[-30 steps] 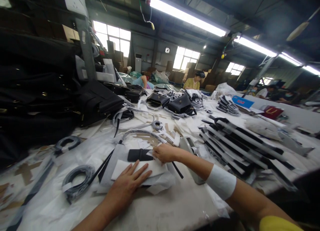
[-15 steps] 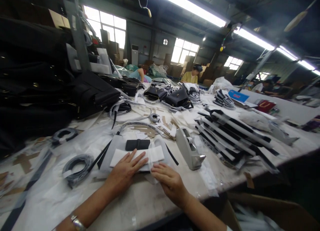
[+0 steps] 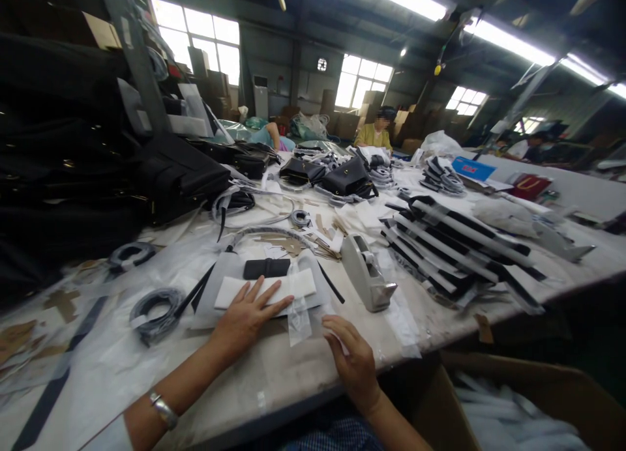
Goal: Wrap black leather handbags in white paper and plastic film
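Observation:
My left hand lies with fingers spread on a folded white padding sheet, which rests across a handbag wrapped in pale sheeting. A black strap piece shows above the padding. One strip of clear tape runs over the padding's right part, its lower end hanging past the bag's edge onto the table. My right hand hovers right of the tape, apart from it, fingers bent and thumb separated, with nothing visible in it. Near it stands a grey tape dispenser.
Stacked wrapped black straps lie to the right. Coiled wrapped straps sit on the left, below a large pile of black bags. At lower right is a cardboard box of white rolls. A co-worker sits across the table.
My right hand has come off the tape and drawn back down and to the right. My left hand stays pressed on the padding. The view has shifted slightly.

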A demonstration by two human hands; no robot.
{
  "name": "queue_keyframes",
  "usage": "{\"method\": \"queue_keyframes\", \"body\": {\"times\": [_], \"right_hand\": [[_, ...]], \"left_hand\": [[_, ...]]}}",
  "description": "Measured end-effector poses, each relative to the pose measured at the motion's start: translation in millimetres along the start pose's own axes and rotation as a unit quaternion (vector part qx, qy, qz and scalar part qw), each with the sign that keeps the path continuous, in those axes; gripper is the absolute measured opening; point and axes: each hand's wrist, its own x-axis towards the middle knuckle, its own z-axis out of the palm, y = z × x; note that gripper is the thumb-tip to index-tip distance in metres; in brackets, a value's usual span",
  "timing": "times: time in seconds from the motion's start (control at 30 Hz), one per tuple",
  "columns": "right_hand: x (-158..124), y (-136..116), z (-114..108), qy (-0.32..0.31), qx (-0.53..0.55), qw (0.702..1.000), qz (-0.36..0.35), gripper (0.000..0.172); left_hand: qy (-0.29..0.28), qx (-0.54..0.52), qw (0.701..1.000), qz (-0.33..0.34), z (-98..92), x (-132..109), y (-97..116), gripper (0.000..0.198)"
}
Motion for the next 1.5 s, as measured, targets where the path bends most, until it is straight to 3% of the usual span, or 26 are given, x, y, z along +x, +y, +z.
{"method": "queue_keyframes", "body": {"times": [0.1, 0.2, 0.27, 0.37, 0.4, 0.47, 0.53, 0.57, 0.6, 0.63, 0.7, 0.77, 0.87, 1.0, 1.13, 1.23, 1.33, 1.5], "right_hand": [[-5, -2, 9, 0.089, 0.005, 0.976, 0.197, 0.031], [3, -1, 23, 0.082, 0.025, 0.957, 0.275, 0.052], [8, 0, 24, 0.055, 0.04, 0.953, 0.295, 0.047], [3, -6, 8, 0.019, 0.057, 0.964, 0.257, 0.011], [-2, -10, -1, -0.003, 0.062, 0.973, 0.223, 0.016], [-11, -22, -21, -0.114, 0.097, 0.98, 0.128, 0.026], [-16, -34, -36, -0.284, 0.154, 0.946, 0.038, 0.023], [-15, -38, -41, -0.342, 0.172, 0.924, 0.009, 0.022], [-12, -39, -43, -0.359, 0.172, 0.917, -0.006, 0.022], [-6, -38, -42, -0.33, 0.152, 0.932, -0.01, 0.023], [10, -28, -33, -0.193, 0.059, 0.979, -0.023, 0.026], [30, -12, -19, -0.104, -0.047, 0.99, -0.077, 0.035], [55, 11, 1, -0.141, -0.134, 0.962, -0.19, 0.052], [63, 33, 16, -0.138, -0.11, 0.949, -0.261, 0.044], [54, 44, 22, -0.117, -0.093, 0.954, -0.259, 0.039], [49, 46, 23, -0.113, -0.1, 0.957, -0.247, 0.039], [50, 46, 24, -0.107, -0.1, 0.957, -0.25, 0.038], [54, 45, 23, -0.101, -0.08, 0.962, -0.242, 0.036]], "left_hand": [[-0.009, -0.007, 1.0, -0.002, -3.3, 1, 0, 0.095], [-0.015, -0.008, 1.0, -0.001, -7.8, 3, 0, 0.095], [-0.021, -0.006, 1.0, 0.002, -10.9, 3, 0, 0.093], [-0.03, -0.006, 1.0, 0.005, -13.8, 4, 0, 0.091], [-0.031, -0.007, 0.999, 0.005, -13.9, 4, 0, 0.09], [-0.031, -0.008, 0.999, 0.005, -13.0, 4, 0, 0.091], [-0.03, -0.009, 0.999, 0.004, -11.5, 4, -1, 0.091], [-0.03, -0.01, 1.0, 0.003, -10.8, 4, 0, 0.091], [-0.03, -0.01, 0.999, 0.002, -10.3, 4, 0, 0.09], [-0.031, -0.01, 0.999, 0.001, -10.1, 4, 0, 0.09], [-0.032, -0.009, 0.999, -0.001, -10.5, 4, 0, 0.091], [-0.035, -0.007, 0.999, -0.002, -11.5, 4, 0, 0.091], [-0.032, -0.004, 0.999, 0.002, -12.7, 4, 0, 0.089], [-0.016, 0.01, 1.0, 0.013, -11.5, 4, 1, 0.086], [0.002, 0.031, 0.999, 0.037, -13.4, 9, 4, 0.079], [-0.03, 0.017, 0.998, 0.058, -24.4, 17, 9, 0.076], [-0.059, -0.028, 0.995, 0.071, -37.5, 24, 15, 0.062], [0.0, -0.103, 0.994, 0.041, -31.0, 26, 20, 0.044]]}}
